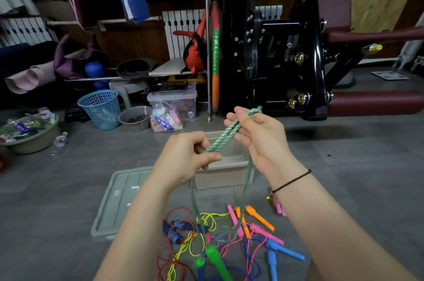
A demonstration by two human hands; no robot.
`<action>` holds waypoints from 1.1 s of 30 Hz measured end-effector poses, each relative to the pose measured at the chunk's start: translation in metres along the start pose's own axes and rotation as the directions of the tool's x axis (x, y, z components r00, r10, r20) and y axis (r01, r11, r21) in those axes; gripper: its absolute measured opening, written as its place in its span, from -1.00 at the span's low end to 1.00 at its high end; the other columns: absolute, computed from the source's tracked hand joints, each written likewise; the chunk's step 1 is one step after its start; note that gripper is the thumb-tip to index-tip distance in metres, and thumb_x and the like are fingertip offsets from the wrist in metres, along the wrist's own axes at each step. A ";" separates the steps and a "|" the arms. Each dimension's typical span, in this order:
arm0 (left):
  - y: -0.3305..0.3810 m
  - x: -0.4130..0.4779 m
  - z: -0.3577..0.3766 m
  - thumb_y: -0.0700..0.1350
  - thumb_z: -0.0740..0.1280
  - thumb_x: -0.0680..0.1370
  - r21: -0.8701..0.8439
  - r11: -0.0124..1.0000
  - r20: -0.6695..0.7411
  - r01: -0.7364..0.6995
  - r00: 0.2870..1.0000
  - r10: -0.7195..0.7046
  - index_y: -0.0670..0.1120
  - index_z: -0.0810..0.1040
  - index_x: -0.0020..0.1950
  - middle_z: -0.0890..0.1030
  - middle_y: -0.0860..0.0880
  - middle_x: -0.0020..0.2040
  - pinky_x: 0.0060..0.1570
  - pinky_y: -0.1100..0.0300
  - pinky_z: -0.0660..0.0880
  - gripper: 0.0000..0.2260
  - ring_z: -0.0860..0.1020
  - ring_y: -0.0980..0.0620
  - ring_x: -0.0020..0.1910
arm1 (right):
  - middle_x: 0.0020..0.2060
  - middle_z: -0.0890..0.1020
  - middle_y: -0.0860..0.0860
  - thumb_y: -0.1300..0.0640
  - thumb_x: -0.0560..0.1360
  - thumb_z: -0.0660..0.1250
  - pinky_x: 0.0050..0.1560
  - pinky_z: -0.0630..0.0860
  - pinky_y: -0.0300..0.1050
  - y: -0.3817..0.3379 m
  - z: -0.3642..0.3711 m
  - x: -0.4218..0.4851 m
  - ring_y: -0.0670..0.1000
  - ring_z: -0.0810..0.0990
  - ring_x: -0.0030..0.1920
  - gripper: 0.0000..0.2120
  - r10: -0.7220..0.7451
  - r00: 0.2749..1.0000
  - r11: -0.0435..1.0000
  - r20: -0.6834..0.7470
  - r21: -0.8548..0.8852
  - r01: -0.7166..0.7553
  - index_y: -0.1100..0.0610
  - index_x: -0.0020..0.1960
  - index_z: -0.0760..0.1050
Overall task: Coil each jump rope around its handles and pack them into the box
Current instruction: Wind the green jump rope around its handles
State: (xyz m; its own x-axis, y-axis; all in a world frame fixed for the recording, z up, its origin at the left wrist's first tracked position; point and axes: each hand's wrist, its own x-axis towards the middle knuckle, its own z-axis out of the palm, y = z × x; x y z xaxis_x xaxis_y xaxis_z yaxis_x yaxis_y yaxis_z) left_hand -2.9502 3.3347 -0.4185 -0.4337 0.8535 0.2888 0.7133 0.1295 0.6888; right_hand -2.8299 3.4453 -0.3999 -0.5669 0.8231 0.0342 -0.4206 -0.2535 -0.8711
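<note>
A doubled green braided jump rope (226, 134) stretches between my two hands above the floor. My left hand (185, 161) pinches its lower part between thumb and fingers. My right hand (257, 136) holds the folded top loop with curled fingers. Both strands hang down to green handles (216, 257) in a tangled pile of jump ropes (229, 239) with pink, orange, blue, yellow and red parts. The beige box (223, 174) stands open just behind my hands. Its grey lid (119, 202) lies flat on the left.
A blue mesh basket (101, 108), a grey bowl (135, 117), a clear bin (174, 99) and a bag of small items stand further back. A black exercise machine (286, 55) fills the right. A beige basin (29, 136) and a bottle lie at left.
</note>
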 end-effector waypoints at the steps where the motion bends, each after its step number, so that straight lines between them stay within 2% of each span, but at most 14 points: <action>1: -0.002 0.000 -0.001 -0.05 0.54 0.35 0.008 1.000 0.063 0.029 0.998 -0.030 -0.08 0.49 -0.35 0.60 0.06 -0.50 -0.38 0.31 0.41 -0.74 0.50 0.21 -0.51 | -0.10 0.67 0.18 0.24 0.53 0.31 -0.14 0.64 -0.16 0.000 -0.005 0.004 0.02 0.70 -0.16 -0.88 0.032 0.999 0.999 -0.039 0.023 -0.031 0.29 0.02 0.53; 3: -0.009 -0.002 0.000 -0.07 0.55 0.35 -0.006 0.994 0.191 0.107 0.976 -0.104 -0.17 0.51 -0.32 0.58 0.03 -0.51 -0.34 0.27 0.44 -0.73 0.54 0.13 -0.48 | -0.11 0.67 0.20 0.24 0.51 0.34 -0.12 0.65 -0.12 -0.002 -0.016 0.012 0.03 0.70 -0.17 -0.84 0.087 0.991 0.995 -0.106 0.066 -0.080 0.35 0.01 0.52; 6: -0.015 -0.005 -0.001 -0.17 0.54 0.36 -0.161 0.956 0.371 0.245 0.913 -0.172 -0.28 0.49 -0.28 0.55 -0.04 -0.46 -0.32 0.22 0.44 -0.72 0.57 0.02 -0.45 | -0.15 0.67 0.19 0.27 0.49 0.36 -0.14 0.65 -0.11 -0.006 -0.032 0.025 0.03 0.71 -0.21 -0.89 0.133 0.977 0.989 -0.166 0.093 -0.118 0.33 -0.06 0.52; 10: -0.014 -0.015 -0.009 -0.25 0.48 0.42 -0.164 0.914 0.616 0.372 0.762 -0.200 -0.26 0.51 -0.19 0.58 0.01 -0.48 -0.49 0.35 0.37 -0.84 0.52 0.15 -0.53 | -0.15 0.65 0.20 0.29 0.48 0.37 -0.20 0.65 -0.13 -0.007 -0.045 0.042 0.04 0.68 -0.21 -0.89 0.207 0.953 0.977 -0.223 0.092 -0.191 0.33 -0.08 0.49; 13: -0.024 -0.022 -0.017 -0.15 0.55 0.33 -0.173 0.887 0.758 0.427 0.633 -0.157 -0.17 0.56 -0.24 0.61 -0.08 -0.40 -0.44 0.27 0.38 -0.81 0.52 0.10 -0.50 | -0.17 0.63 0.22 0.29 0.47 0.38 -0.26 0.65 -0.14 -0.004 -0.049 0.055 0.02 0.68 -0.30 -0.87 0.205 0.946 0.979 -0.250 0.057 -0.197 0.34 -0.09 0.47; 16: -0.026 -0.028 -0.020 -0.14 0.53 0.35 -0.254 0.861 0.811 0.440 0.582 -0.058 -0.17 0.66 -0.14 0.64 -0.04 -0.35 -0.39 0.30 0.48 -0.84 0.55 0.12 -0.47 | -0.15 0.62 0.23 0.18 0.52 0.33 -0.35 0.63 -0.17 0.007 -0.052 0.066 0.03 0.68 -0.32 -0.80 0.248 0.935 0.968 -0.255 0.018 -0.252 0.35 -0.05 0.47; 18: -0.021 -0.030 -0.017 -0.14 0.44 0.43 -0.324 0.852 0.786 0.410 0.618 0.002 -0.35 0.60 0.03 0.64 0.04 -0.36 -0.33 0.32 0.51 -0.70 0.54 0.16 -0.44 | -0.13 0.63 0.22 -0.02 0.56 0.23 -0.35 0.64 -0.11 0.017 -0.054 0.069 0.08 0.67 -0.21 -0.59 0.355 0.911 0.926 -0.211 -0.053 -0.373 0.37 0.10 0.45; 20: -0.016 -0.029 -0.011 -0.17 0.37 0.49 -0.465 0.794 0.682 0.391 0.730 0.040 -0.43 0.53 0.09 0.62 0.05 -0.38 -0.26 0.27 0.54 -0.67 0.55 0.16 -0.42 | -0.05 0.65 0.22 -0.24 0.54 0.09 -0.27 0.64 0.00 0.029 -0.061 0.071 0.15 0.67 -0.10 -0.32 0.484 0.867 0.854 -0.117 -0.151 -0.497 0.37 0.27 0.38; 22: -0.009 -0.023 -0.005 -0.13 0.35 0.49 -0.637 0.649 0.512 0.417 0.857 -0.048 -0.34 0.55 0.03 0.60 0.01 -0.38 -0.26 0.21 0.56 -0.72 0.56 0.12 -0.42 | 0.08 0.62 0.23 -0.34 0.52 -0.03 -0.07 0.59 0.13 0.036 -0.061 0.067 0.18 0.63 0.03 -0.23 0.585 0.811 0.787 0.013 -0.251 -0.563 0.32 0.34 0.35; 24: -0.007 -0.013 0.000 -0.09 0.32 0.45 -0.785 0.478 0.348 0.395 0.919 -0.187 -0.18 0.61 -0.02 0.62 -0.01 -0.34 -0.28 0.22 0.60 -0.79 0.59 0.11 -0.39 | 0.19 0.58 0.20 -0.37 0.51 -0.06 0.08 0.52 0.19 0.041 -0.053 0.058 0.20 0.58 0.16 -0.21 0.637 0.755 0.751 0.155 -0.342 -0.564 0.26 0.38 0.34; 26: -0.010 -0.002 0.005 -0.11 0.31 0.51 -0.858 0.386 0.241 0.340 0.929 -0.282 -0.12 0.63 -0.03 0.67 -0.01 -0.27 -0.24 0.25 0.61 -0.85 0.63 0.12 -0.34 | 0.19 0.59 0.15 -0.39 0.50 -0.07 0.16 0.49 0.21 0.045 -0.040 0.047 0.20 0.56 0.20 -0.22 0.655 0.698 0.745 0.289 -0.399 -0.534 0.21 0.36 0.38; 28: -0.013 0.004 0.010 -0.14 0.29 0.56 -0.883 0.352 0.187 0.309 0.922 -0.340 -0.14 0.63 0.00 0.69 -0.01 -0.23 -0.21 0.27 0.61 -0.86 0.65 0.13 -0.30 | 0.13 0.60 0.12 -0.40 0.48 -0.04 0.17 0.50 0.19 0.047 -0.027 0.036 0.22 0.55 0.21 -0.24 0.648 0.655 0.757 0.390 -0.425 -0.496 0.19 0.31 0.42; 31: -0.014 0.010 0.013 -0.26 0.26 0.57 -0.894 0.343 0.158 0.290 0.918 -0.365 -0.21 0.56 0.10 0.70 -0.03 -0.19 -0.23 0.29 0.60 -0.85 0.66 0.11 -0.27 | 0.16 0.51 0.17 -0.29 0.40 0.26 0.20 0.49 0.10 0.054 -0.018 0.025 0.19 0.51 0.20 -0.36 0.584 0.655 0.801 0.479 -0.468 -0.373 0.17 0.27 0.39; 33: -0.013 0.012 0.013 -0.36 0.24 0.55 -0.888 0.366 0.147 0.278 0.927 -0.346 -0.23 0.52 0.13 0.68 -0.08 -0.06 -0.13 0.25 0.61 -0.81 0.66 0.07 -0.14 | 0.15 0.51 0.18 -0.04 0.35 0.46 0.33 0.36 0.10 0.060 -0.019 0.021 0.17 0.49 0.22 -0.39 0.533 0.678 0.831 0.506 -0.466 -0.305 0.16 0.30 0.37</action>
State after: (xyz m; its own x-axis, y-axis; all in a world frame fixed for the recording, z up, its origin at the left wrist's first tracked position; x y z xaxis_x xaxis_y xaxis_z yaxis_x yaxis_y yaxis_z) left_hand -2.9578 3.3500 -0.4327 -0.5676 0.8204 -0.0687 -0.3480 -0.1635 0.9231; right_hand -2.8534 3.4570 -0.4612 -0.9672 0.1653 -0.1930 0.1537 -0.2245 -0.9623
